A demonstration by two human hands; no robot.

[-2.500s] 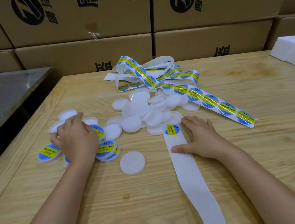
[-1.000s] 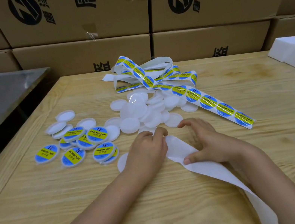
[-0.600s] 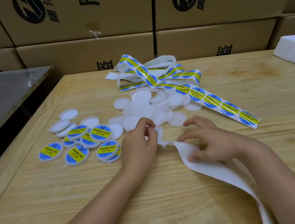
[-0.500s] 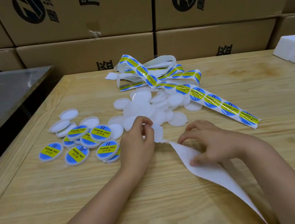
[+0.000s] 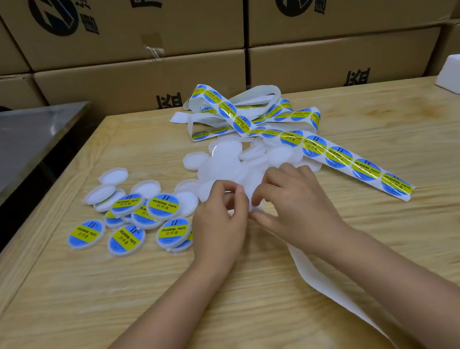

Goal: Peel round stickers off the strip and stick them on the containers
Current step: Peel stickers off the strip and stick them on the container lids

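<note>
Wood table (image 5: 417, 233), cartons (image 5: 143, 75) behind. L hand (image 5: 216, 226) thumb+forefinger pinch a small white bit, prob. a sticker (image 5: 243, 202) seen back-up. R hand (image 5: 298, 202) fingers curl just beside it, can't tell on what. Step, I'd say: sticker peeled, abt to place. Next: centre it on a blank container (image 5: 220, 163), press flat. Strip (image 5: 342, 157) w/ unpeeled stickers lies right, labelled containers (image 5: 163, 206) left. Contents hidden.

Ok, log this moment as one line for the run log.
left hand, right hand: both pinching blank container | sticker: not visible | labelled containers: at left | sticker strip: at right
</note>
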